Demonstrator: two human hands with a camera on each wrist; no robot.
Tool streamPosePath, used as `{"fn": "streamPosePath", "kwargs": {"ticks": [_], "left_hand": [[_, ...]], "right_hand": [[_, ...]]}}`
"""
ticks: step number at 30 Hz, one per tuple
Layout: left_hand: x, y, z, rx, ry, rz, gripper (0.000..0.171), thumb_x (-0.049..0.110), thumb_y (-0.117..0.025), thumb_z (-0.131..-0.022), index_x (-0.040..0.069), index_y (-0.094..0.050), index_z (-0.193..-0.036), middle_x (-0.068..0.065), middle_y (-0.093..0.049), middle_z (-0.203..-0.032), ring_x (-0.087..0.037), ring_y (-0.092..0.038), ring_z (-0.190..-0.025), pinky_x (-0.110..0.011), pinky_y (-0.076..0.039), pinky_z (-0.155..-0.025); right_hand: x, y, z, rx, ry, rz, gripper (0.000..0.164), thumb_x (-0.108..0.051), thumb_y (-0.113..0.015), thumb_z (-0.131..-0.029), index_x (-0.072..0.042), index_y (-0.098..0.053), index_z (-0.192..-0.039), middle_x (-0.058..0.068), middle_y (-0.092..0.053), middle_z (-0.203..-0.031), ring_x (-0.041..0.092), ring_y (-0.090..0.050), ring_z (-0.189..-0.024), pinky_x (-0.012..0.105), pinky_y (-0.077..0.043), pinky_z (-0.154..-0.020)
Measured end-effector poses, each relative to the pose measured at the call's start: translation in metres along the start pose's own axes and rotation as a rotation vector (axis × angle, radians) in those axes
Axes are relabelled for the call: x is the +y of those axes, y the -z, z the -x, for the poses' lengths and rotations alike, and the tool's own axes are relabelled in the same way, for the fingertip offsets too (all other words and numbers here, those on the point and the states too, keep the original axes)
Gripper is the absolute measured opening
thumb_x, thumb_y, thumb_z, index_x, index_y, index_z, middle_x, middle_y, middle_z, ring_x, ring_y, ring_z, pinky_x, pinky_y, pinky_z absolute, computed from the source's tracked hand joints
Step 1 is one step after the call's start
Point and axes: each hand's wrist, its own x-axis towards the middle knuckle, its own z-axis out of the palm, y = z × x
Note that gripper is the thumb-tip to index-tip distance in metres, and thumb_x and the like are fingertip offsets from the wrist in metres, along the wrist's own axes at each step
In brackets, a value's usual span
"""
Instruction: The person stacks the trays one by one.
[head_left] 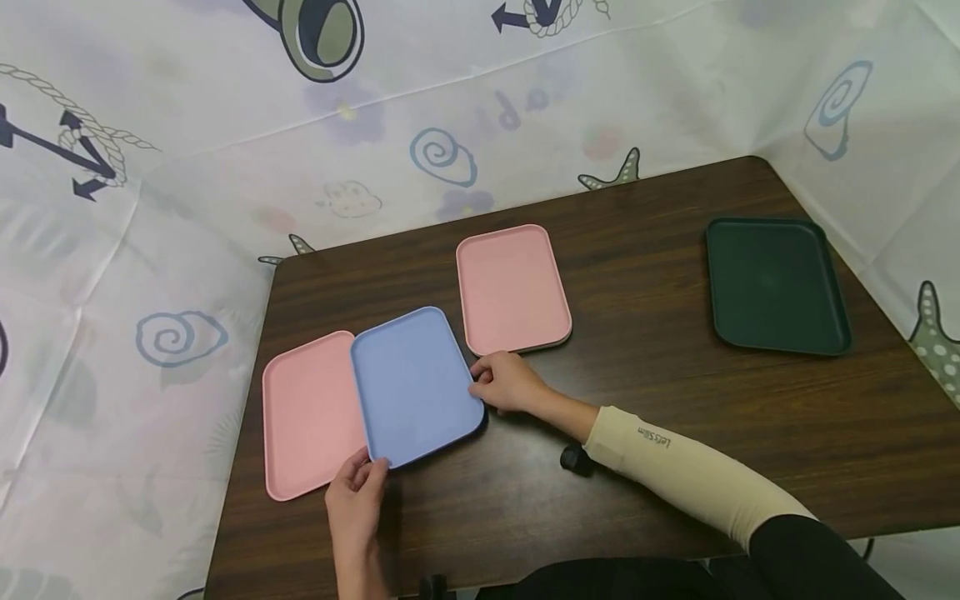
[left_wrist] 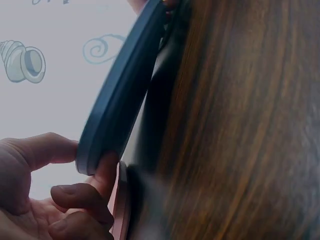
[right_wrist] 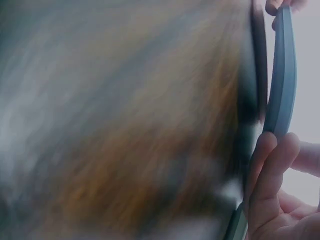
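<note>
A blue rectangular tray (head_left: 416, 387) is held between both hands, raised off the dark wooden table. My left hand (head_left: 358, 492) pinches its near left corner, and in the left wrist view the thumb lies on one face with fingers (left_wrist: 106, 175) on the other. On the opposite side, my right hand (head_left: 512, 385) grips the tray's right edge; the right wrist view shows fingertips (right_wrist: 287, 145) at the tray's rim. To the left a pink tray (head_left: 309, 417) lies on the table, its right side partly covered by the blue one in the head view.
Another pink tray (head_left: 513, 292) lies behind my right hand, with a dark edge showing below its near rim. A dark green tray (head_left: 776, 287) sits at the far right of the table (head_left: 637, 317). A small black object (head_left: 576, 460) is beside the right forearm. Patterned cloth hangs behind.
</note>
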Motion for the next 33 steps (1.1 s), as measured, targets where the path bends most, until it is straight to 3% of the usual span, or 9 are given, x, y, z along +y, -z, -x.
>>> {"fn": "streamPosePath", "kwargs": {"ticks": [4, 8, 17, 21, 27, 30, 33], "left_hand": [[0.002, 0.003, 0.002, 0.0, -0.012, 0.076, 0.037, 0.006, -0.066, -0.093, -0.009, -0.058, -0.126, 0.004, -0.065, -0.076, -0.005, -0.043, -0.055, -0.02, -0.033, -0.049], [0.005, 0.006, 0.006, 0.003, -0.017, 0.133, 0.034, 0.003, -0.067, -0.092, -0.008, -0.058, -0.122, 0.004, -0.064, -0.074, -0.004, -0.043, -0.055, -0.019, -0.034, -0.049], [0.016, 0.011, 0.013, -0.082, -0.089, 0.224, 0.029, -0.004, -0.068, -0.089, -0.005, -0.054, -0.114, 0.001, -0.066, -0.073, -0.007, -0.046, -0.058, -0.019, -0.033, -0.049], [0.021, 0.009, 0.014, -0.146, -0.12, 0.213, 0.031, -0.007, -0.068, -0.088, -0.006, -0.054, -0.114, -0.001, -0.068, -0.075, -0.008, -0.056, -0.066, -0.021, -0.04, -0.056], [0.026, -0.002, 0.013, -0.254, -0.158, 0.134, 0.033, -0.007, -0.071, -0.084, -0.006, -0.057, -0.114, -0.006, -0.068, -0.08, -0.014, -0.061, -0.065, -0.023, -0.047, -0.06], [0.026, -0.012, 0.014, -0.31, -0.181, 0.1, 0.033, -0.005, -0.074, -0.084, -0.005, -0.059, -0.113, -0.012, -0.069, -0.083, -0.016, -0.06, -0.06, -0.023, -0.046, -0.057], [0.026, -0.022, 0.016, -0.363, -0.204, 0.076, 0.032, -0.003, -0.074, -0.084, -0.003, -0.059, -0.112, -0.016, -0.068, -0.084, -0.011, -0.051, -0.052, -0.021, -0.039, -0.051]], "right_hand": [[-0.003, 0.0, -0.001, -0.025, -0.038, -0.095, 0.023, -0.008, -0.068, -0.086, 0.0, -0.069, -0.107, 0.0, -0.062, -0.074, 0.012, -0.056, -0.043, 0.027, -0.049, -0.043], [-0.006, 0.002, -0.001, -0.046, -0.043, -0.159, 0.023, -0.005, -0.067, -0.085, 0.001, -0.069, -0.107, 0.002, -0.061, -0.073, 0.015, -0.058, -0.046, 0.029, -0.05, -0.043], [-0.015, 0.02, 0.009, -0.039, 0.049, -0.259, 0.026, -0.004, -0.065, -0.085, 0.005, -0.065, -0.109, 0.004, -0.058, -0.075, 0.013, -0.054, -0.046, 0.031, -0.05, -0.042], [-0.016, 0.033, 0.018, -0.049, 0.031, -0.323, 0.028, -0.004, -0.067, -0.085, 0.004, -0.065, -0.112, 0.008, -0.06, -0.079, 0.021, -0.058, -0.054, 0.033, -0.051, -0.044], [-0.005, 0.056, 0.042, -0.053, 0.015, -0.369, 0.032, -0.004, -0.067, -0.087, 0.007, -0.06, -0.116, 0.012, -0.06, -0.086, 0.027, -0.06, -0.062, 0.034, -0.052, -0.047], [0.004, 0.066, 0.057, -0.051, -0.003, -0.371, 0.034, -0.005, -0.067, -0.089, 0.007, -0.058, -0.119, 0.012, -0.059, -0.089, 0.028, -0.061, -0.064, 0.036, -0.053, -0.049], [0.014, 0.074, 0.072, -0.046, -0.026, -0.377, 0.036, -0.007, -0.066, -0.09, 0.008, -0.055, -0.121, 0.013, -0.058, -0.091, 0.032, -0.061, -0.068, 0.038, -0.054, -0.05]]}}
